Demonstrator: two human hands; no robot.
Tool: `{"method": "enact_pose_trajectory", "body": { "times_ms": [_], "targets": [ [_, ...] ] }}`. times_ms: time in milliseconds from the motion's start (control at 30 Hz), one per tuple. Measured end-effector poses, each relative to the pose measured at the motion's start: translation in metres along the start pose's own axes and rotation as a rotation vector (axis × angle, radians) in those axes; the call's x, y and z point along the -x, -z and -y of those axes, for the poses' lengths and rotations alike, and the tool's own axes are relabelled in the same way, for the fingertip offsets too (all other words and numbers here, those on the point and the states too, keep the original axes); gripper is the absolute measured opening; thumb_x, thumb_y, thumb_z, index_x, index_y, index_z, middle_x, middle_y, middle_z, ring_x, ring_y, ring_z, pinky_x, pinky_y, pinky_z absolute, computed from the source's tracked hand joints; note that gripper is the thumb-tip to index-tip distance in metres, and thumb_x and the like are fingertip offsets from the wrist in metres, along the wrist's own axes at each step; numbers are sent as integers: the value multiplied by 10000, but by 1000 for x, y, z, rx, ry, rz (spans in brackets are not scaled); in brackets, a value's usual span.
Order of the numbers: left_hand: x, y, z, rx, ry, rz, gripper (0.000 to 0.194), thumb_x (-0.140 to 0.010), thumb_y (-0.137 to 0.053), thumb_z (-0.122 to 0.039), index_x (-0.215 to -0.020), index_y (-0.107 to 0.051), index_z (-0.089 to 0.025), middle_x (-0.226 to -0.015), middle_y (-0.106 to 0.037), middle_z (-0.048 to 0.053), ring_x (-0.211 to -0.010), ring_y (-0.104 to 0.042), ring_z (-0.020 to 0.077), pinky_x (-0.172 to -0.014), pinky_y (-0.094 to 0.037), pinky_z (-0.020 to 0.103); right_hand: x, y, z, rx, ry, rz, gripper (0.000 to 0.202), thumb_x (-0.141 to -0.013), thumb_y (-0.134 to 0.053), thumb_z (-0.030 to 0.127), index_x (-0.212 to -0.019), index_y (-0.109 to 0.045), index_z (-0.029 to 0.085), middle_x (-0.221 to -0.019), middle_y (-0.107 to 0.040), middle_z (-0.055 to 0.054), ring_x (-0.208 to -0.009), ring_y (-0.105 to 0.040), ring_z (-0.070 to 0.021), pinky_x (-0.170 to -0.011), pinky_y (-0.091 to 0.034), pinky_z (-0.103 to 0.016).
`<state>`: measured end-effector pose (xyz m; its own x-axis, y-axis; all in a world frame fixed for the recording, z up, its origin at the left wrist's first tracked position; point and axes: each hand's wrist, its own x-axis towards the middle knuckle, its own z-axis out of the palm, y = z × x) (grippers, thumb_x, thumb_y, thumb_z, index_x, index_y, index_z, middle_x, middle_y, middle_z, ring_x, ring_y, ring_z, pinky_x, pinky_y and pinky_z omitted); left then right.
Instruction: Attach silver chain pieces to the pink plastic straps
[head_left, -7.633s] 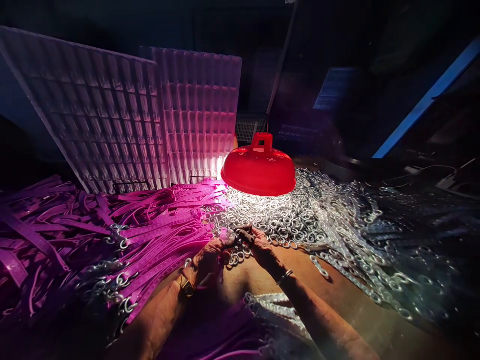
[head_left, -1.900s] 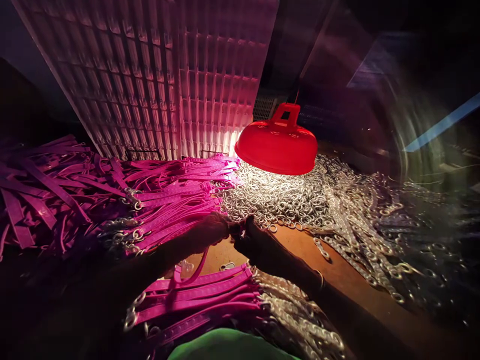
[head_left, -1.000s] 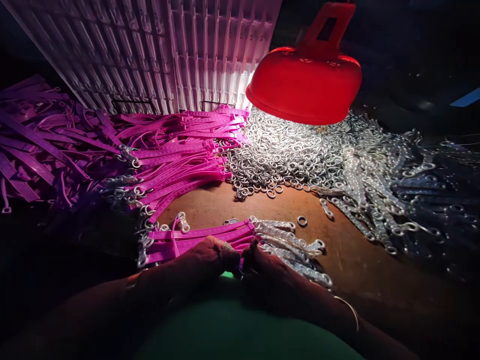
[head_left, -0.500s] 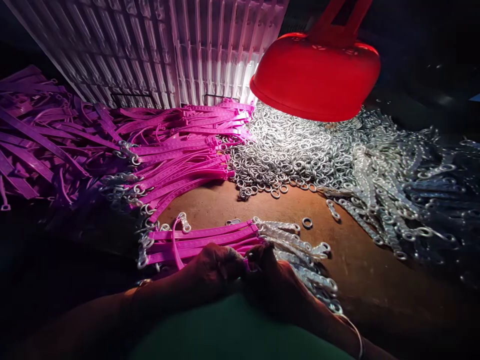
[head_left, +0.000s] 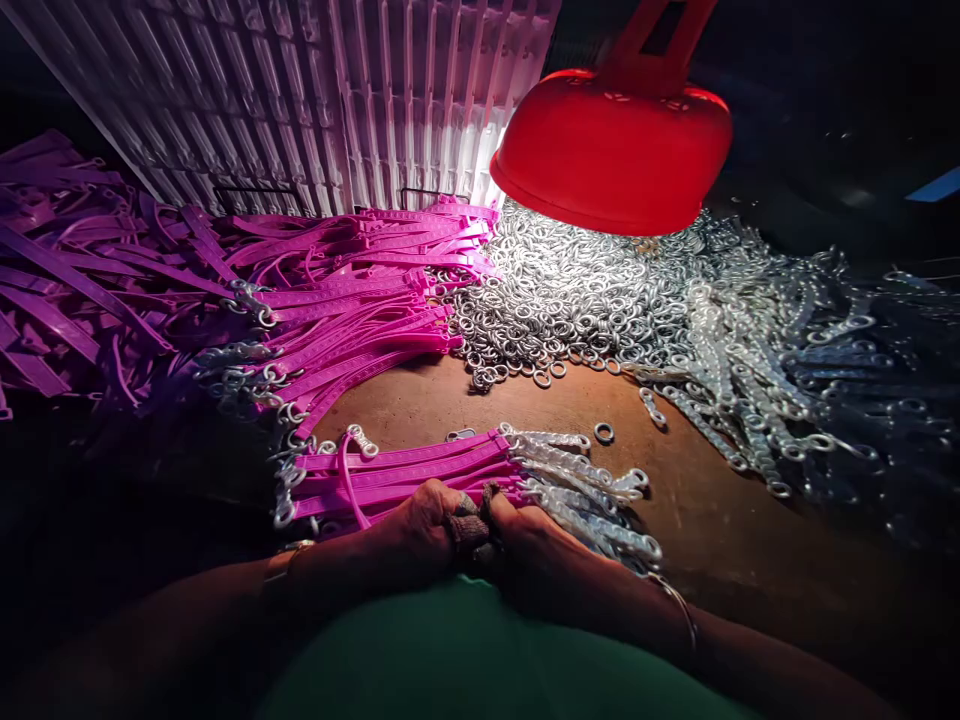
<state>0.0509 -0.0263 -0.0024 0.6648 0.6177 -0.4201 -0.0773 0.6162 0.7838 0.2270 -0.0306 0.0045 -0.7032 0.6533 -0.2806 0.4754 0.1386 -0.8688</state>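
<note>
My left hand (head_left: 429, 522) and my right hand (head_left: 529, 545) meet at the front of the table, thumbs and fingertips pressed together. Their fingertips look dark and wrapped. What they pinch is mostly covered; a curved pink strap (head_left: 346, 478) with a small silver link runs down behind my left hand. Just beyond both hands lies a bundle of pink straps (head_left: 405, 462), side by side. Silver rings hang at its left end, and pale twisted links with ring ends (head_left: 592, 500) fan out at its right end.
A red lamp (head_left: 615, 150) hangs over a heap of metal rings (head_left: 570, 290). More pink straps (head_left: 360, 315) pile up at left, against a ribbed translucent panel (head_left: 405, 110). Silver linked pieces (head_left: 731, 370) are heaped at right. A loose ring (head_left: 604, 433) lies on the brown tabletop (head_left: 525, 405).
My hands have closed tighter together, covering the bit of pink that showed between the fingertips. The right hand has turned and come up slightly. The view has shifted a little.
</note>
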Motion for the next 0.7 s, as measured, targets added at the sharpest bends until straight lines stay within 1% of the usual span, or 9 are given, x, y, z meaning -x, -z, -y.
{"method": "enact_pose_trajectory", "body": {
  "times_ms": [67, 167, 300, 367, 467, 533, 600, 633, 700],
  "targets": [
    [0, 3, 4, -32, -13, -1, 323, -732, -627, -358, -562, -511, -109, -557, -467, -3, -500, -414, 73, -458, -288, 217, -3, 2, 3, 81, 38, 3, 199, -665, -441, 44, -738, -379, 219, -562, -370, 35, -551, -306, -118, -483, -252, -261],
    [-1, 4, 5, 14, 8, -38, 333, -721, -624, -382, -567, -507, -111, -558, -475, -3, -498, -427, 77, -461, -302, 215, -7, 4, 1, 106, 34, 14, 204, -669, -442, 54, -783, -399, 217, -624, -445, 10, -580, -356, -130, -509, -294, -269],
    [-2, 5, -6, 79, 129, -50, 352, -692, -647, -419, -586, -499, -118, -552, -460, -14, -499, -420, 79, -463, -291, 213, -7, 12, 0, 10, 48, 77, 112, -769, -413, 84, -796, -401, 192, -720, -482, 16, -593, -370, -91, -500, -308, -227],
    [0, 14, -17, -49, 144, -37, 359, -731, -601, -441, -594, -477, -134, -553, -420, -29, -491, -373, 70, -449, -257, 212, -7, 18, 1, -13, 77, 75, 82, -807, -419, 99, -798, -432, 180, -736, -494, 18, -614, -374, -87, -532, -324, -224],
    [9, 41, -39, -441, 24, -38, 399, -789, -525, -419, -522, -385, -157, -555, -317, -46, -508, -280, 64, -463, -220, 222, -8, 30, 0, 18, 93, 20, 84, -872, -403, 172, -829, -474, 169, -778, -521, -5, -653, -415, -102, -588, -362, -237],
    [21, 62, -55, -653, -43, -143, 401, -784, -515, -401, -492, -381, -161, -540, -300, -46, -517, -275, 72, -487, -237, 228, -7, 39, -5, 32, 97, -23, 170, -922, -352, 250, -898, -498, 167, -816, -540, -27, -689, -453, -115, -616, -384, -242],
    [37, 78, -67, -800, -17, -346, 339, -764, -524, -423, -553, -496, -159, -531, -367, -39, -523, -329, 86, -508, -272, 231, -6, 46, -12, 85, 60, -120, 235, -942, -327, 322, -1007, -483, 159, -807, -554, -33, -650, -454, -112, -578, -375, -236],
    [45, 83, -69, -875, 11, -447, 324, -763, -519, -444, -611, -549, -160, -541, -415, -32, -530, -364, 96, -519, -288, 234, -5, 48, -15, 142, 23, -184, 263, -943, -325, 347, -1049, -465, 151, -772, -553, -27, -603, -430, -105, -539, -351, -231],
    [58, 87, -66, -1063, 70, -569, 322, -787, -486, -462, -705, -605, -175, -593, -504, -15, -565, -434, 118, -547, -311, 242, -3, 51, -19, 299, -30, -268, 293, -938, -337, 373, -1063, -458, 139, -672, -531, -1, -522, -358, -94, -482, -280, -231]
  ]
}}
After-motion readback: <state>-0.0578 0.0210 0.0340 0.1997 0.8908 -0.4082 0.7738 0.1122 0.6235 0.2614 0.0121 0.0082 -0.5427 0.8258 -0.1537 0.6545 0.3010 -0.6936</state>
